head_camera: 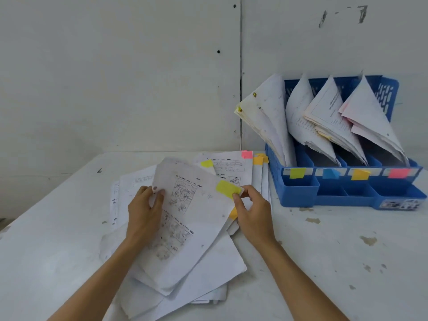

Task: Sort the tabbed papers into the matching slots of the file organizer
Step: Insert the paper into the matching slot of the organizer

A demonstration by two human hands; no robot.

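A printed sheet with cartoon drawings (199,218) lies tilted on top of a loose pile of papers (203,281). My left hand (144,209) grips its left edge. My right hand (252,212) pinches its right corner at the yellow tab (228,189). Other sheets in the pile show a yellow tab (206,163), a pink tab (247,154) and an orange tab (258,159). The blue file organizer (301,193) stands at the right, its four slots labelled yellow (297,173), blue (330,174), orange (360,174) and pink (398,173), each holding leaning papers.
The white table (335,262) has chipped paint spots to the right of my hands. A white wall (139,77) rises right behind the table and the organizer. The table's left edge (7,228) falls away at the far left.
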